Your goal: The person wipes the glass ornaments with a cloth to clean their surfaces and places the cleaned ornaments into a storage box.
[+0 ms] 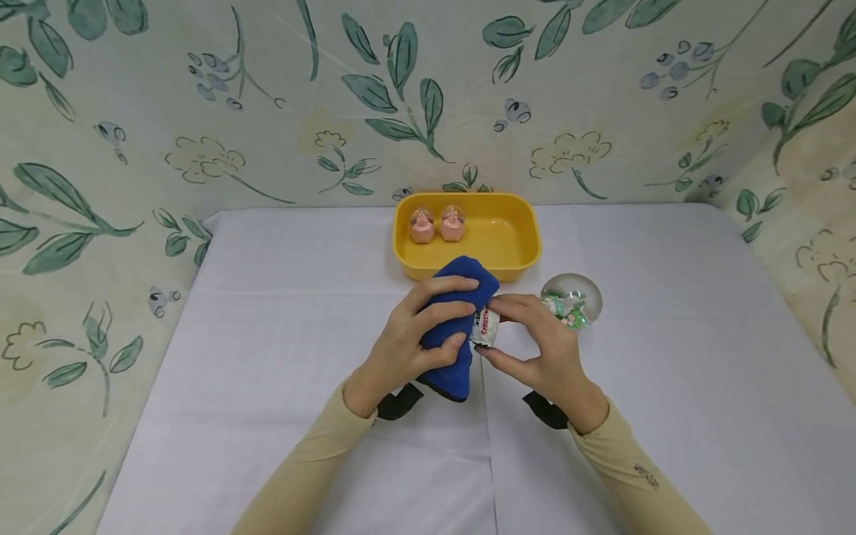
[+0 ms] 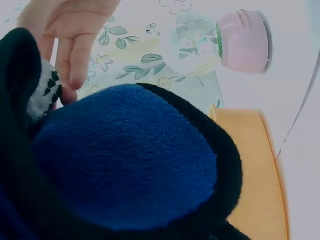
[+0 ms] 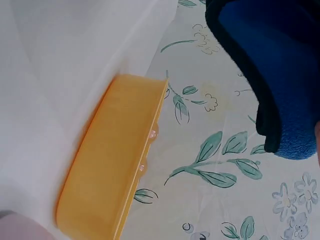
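In the head view, my left hand (image 1: 408, 334) grips a folded blue cloth (image 1: 461, 379) with a dark border, held up over the table's middle. From the cloth's right side sticks out a small white piece (image 1: 485, 327) with red lettering. My right hand (image 1: 545, 349) pinches it between thumb and fingers; whatever lies beyond it is covered by the cloth. In the left wrist view the cloth (image 2: 130, 155) fills the foreground, with the right hand (image 2: 75, 45) behind it. Just beyond the right hand stands a clear snow globe (image 1: 571, 301) with green and white inside.
A yellow tray (image 1: 531, 256) sits at the table's back edge, with two small pink snow globes, the left (image 1: 422, 227) and the right (image 1: 452, 224), in its left part. White cloth (image 1: 281, 327) covers the table. Leaf-patterned fabric (image 1: 267, 111) hangs behind.
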`<control>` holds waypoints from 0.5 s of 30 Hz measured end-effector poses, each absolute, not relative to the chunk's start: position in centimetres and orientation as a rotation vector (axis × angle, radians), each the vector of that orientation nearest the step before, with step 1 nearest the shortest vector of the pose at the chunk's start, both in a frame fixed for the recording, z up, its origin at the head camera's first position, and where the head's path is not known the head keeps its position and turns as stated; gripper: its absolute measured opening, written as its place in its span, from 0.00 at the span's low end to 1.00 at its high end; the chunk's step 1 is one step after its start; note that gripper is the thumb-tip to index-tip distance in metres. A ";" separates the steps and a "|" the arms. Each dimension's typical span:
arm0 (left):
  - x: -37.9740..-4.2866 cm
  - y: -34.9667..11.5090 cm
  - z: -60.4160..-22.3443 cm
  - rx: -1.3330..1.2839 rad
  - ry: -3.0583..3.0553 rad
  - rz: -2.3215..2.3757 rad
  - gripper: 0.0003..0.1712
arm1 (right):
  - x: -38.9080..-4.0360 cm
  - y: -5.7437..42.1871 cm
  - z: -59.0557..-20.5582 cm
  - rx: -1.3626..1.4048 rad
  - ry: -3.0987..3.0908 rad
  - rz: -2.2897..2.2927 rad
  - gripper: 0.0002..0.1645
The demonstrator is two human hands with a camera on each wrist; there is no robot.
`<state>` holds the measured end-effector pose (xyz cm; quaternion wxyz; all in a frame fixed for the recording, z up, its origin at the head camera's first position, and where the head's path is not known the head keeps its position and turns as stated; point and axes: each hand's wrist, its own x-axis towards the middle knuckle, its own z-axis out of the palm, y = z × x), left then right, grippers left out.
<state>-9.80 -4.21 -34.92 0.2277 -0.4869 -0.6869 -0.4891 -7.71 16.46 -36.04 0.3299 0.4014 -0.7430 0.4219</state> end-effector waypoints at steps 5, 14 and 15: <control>-9.9 -4.2 -35.0 -1.359 -1.865 -1.333 0.14 | -7.8 16.2 -36.4 1.017 -1.897 1.168 0.32; -10.2 -4.2 -35.1 -1.366 -1.873 -1.319 0.13 | -6.3 15.6 -35.9 0.685 -2.044 1.944 0.23; -10.2 -4.3 -35.1 -1.361 -1.876 -1.320 0.13 | -6.2 15.6 -35.8 0.679 -2.064 1.945 0.23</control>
